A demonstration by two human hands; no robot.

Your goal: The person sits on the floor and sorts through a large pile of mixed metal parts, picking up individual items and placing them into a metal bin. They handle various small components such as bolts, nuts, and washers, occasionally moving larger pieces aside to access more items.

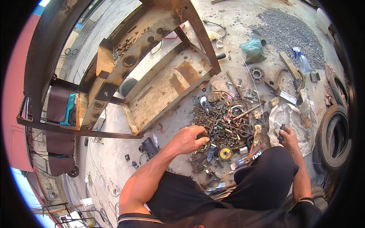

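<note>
My left hand (pixel 194 140) hovers over the left edge of a heap of rusty bolts, nuts and metal parts (pixel 222 122), its fingers curled; whether it holds something small cannot be made out. My right hand (pixel 290 138) grips a screwdriver by its dark handle (pixel 281 134), the thin shaft pointing away from me, above a crumpled whitish sack (pixel 293 114). A yellow and black abrasive disc (pixel 225 153) lies at the near side of the heap. A hammer with a wooden handle (pixel 235 82) lies at its far side.
A large rusty steel frame (pixel 171 99) stands at the left. Old tyres (pixel 332 136) lie at the right. Farther off are a spray bottle (pixel 303 62), a toothed metal ring (pixel 257 74), a teal plastic bag (pixel 253 50) and a gravel pile (pixel 291 34). A power tool (pixel 149 148) lies left of my left hand.
</note>
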